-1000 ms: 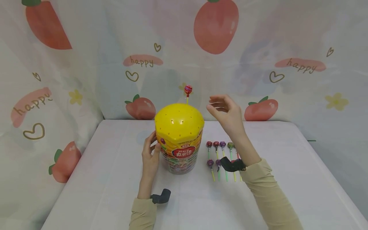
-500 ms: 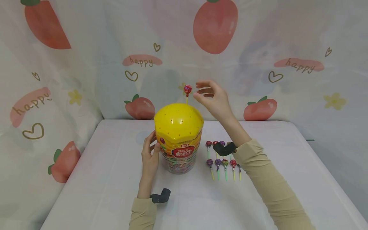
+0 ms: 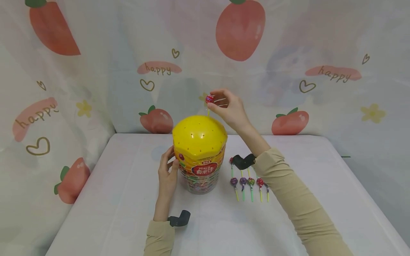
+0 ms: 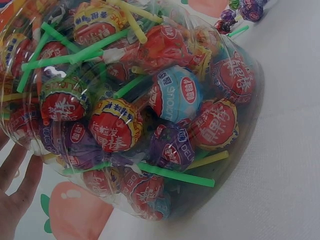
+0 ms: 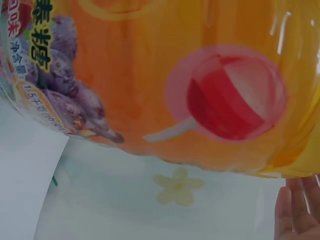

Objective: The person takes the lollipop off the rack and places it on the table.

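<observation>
A clear plastic jar of lollipops (image 3: 205, 183) with a domed yellow lid (image 3: 199, 133) stands upright on the table. My left hand (image 3: 167, 174) holds the jar's left side, thumb toward the front and fingers curved behind. In the left wrist view, wrapped lollipops fill the jar (image 4: 250, 130), and part of my left hand (image 4: 15, 195) shows beside it. A red lollipop (image 3: 209, 99) stands upright by its yellow stick at the top of the lid. My right hand (image 3: 232, 110) pinches its candy head between thumb and fingers. The right wrist view shows the jar's printed label (image 5: 140, 75) and fingers at the corner.
To the jar's right, several lollipops (image 3: 251, 181) lie in two rows on the white-covered table (image 3: 128, 199); my right forearm covers part of the back row. A strawberry-patterned cloth (image 3: 192, 46) hangs behind and at the left.
My right hand has moved left and up from beside the lid and now pinches the red lollipop's head. The left hand and jar have stayed in place.
</observation>
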The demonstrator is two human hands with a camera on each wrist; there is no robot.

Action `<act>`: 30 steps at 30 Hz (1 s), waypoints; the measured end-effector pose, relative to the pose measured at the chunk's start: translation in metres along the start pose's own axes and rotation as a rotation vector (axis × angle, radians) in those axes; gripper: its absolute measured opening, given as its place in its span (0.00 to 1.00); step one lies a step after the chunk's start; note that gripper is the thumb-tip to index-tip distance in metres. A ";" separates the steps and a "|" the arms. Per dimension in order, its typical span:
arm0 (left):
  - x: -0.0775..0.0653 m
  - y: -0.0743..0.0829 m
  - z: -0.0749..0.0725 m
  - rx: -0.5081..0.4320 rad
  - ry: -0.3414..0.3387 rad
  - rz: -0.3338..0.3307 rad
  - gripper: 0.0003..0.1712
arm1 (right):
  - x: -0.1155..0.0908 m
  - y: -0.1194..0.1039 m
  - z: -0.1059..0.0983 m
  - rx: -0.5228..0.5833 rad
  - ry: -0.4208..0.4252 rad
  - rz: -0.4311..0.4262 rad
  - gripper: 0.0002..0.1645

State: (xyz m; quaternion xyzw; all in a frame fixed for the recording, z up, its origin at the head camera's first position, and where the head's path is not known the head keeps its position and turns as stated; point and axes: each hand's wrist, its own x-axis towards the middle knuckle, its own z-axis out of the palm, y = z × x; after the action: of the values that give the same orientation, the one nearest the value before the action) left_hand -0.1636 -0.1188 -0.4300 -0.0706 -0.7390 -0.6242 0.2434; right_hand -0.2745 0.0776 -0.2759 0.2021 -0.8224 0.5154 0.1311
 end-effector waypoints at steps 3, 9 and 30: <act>0.000 0.001 0.000 0.001 -0.001 -0.007 0.25 | 0.000 0.001 0.001 0.013 0.003 -0.015 0.22; 0.000 0.001 0.000 0.007 -0.005 -0.008 0.25 | 0.001 0.002 0.003 0.044 0.007 -0.017 0.20; 0.000 0.004 0.000 0.016 0.001 -0.002 0.25 | 0.000 -0.013 -0.005 0.140 0.074 -0.074 0.20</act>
State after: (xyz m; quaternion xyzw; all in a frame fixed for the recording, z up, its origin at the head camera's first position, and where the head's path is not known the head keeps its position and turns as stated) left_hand -0.1617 -0.1180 -0.4270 -0.0676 -0.7440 -0.6186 0.2435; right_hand -0.2689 0.0767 -0.2635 0.2218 -0.7709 0.5737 0.1657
